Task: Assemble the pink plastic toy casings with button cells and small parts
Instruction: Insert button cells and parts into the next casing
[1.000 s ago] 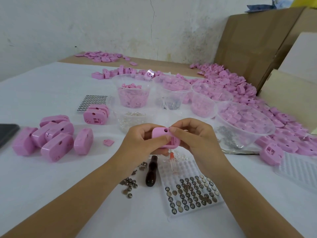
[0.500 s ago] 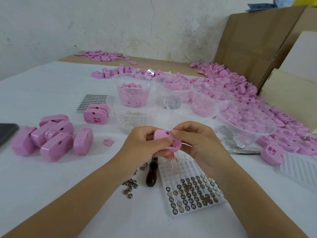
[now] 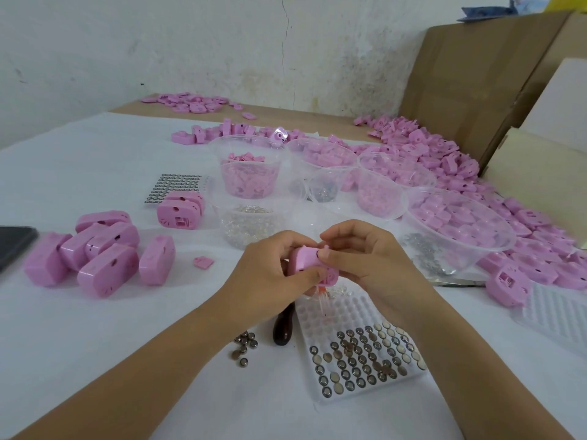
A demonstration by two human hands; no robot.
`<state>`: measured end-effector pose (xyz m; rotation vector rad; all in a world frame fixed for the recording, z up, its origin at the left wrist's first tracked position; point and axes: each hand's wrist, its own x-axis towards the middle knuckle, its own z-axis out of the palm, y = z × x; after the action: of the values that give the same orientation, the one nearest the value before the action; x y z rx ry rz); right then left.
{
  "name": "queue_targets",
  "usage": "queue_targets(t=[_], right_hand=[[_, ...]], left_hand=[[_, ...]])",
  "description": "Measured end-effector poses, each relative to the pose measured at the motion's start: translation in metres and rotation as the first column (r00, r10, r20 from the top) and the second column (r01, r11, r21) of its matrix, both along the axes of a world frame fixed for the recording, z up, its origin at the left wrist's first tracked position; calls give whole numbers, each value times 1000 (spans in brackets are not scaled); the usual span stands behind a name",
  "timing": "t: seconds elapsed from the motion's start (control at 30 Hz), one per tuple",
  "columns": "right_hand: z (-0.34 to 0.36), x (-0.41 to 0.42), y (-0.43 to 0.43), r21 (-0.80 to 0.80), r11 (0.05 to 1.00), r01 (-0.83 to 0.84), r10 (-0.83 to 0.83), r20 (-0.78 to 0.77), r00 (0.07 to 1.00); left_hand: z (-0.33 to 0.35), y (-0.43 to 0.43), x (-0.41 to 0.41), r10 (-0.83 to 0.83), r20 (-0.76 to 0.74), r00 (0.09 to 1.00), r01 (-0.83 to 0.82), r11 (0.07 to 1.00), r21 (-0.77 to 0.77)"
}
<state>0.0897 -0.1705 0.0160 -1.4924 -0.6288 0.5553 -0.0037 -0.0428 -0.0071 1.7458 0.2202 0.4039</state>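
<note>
A pink plastic casing [image 3: 307,261] is held between both hands above the table's middle. My left hand [image 3: 273,274] grips it from the left, thumb along its lower edge. My right hand [image 3: 365,258] pinches its right end with thumb and fingers curled over the top. Below the hands lies a clear blister tray [image 3: 359,344] half filled with button cells [image 3: 365,360]. Loose button cells [image 3: 244,346] and a dark-handled tool [image 3: 283,328] lie to its left. A pile of assembled pink casings [image 3: 95,252] sits on the left.
Clear tubs of pink parts [image 3: 251,173], clear small parts [image 3: 251,227] and casing halves [image 3: 457,227] stand behind the hands. Loose pink casings [image 3: 444,154] are heaped at the right before cardboard boxes [image 3: 476,74]. A second cell tray [image 3: 176,188], a dark phone [image 3: 12,246].
Both hands have turned the casing a little and lowered it slightly; my right fingers have shifted over its right end. Nothing else on the table has moved.
</note>
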Motion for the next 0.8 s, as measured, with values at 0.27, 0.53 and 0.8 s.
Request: queue_targets(t=[0.27,0.53,0.8], right_hand=[[3,-6,0,-79,997,23,5,336,942],[-4,-15,6,-88,993,75,-35,389,921],[-5,-15,7,-94,995,39,-1,369,929]], left_hand=[[1,1,-1,18,44,999,-26,978,206],[1,0,-3,18,104,994,-42,972,230],[0,2,-3,8,126,992,-31,982,185]])
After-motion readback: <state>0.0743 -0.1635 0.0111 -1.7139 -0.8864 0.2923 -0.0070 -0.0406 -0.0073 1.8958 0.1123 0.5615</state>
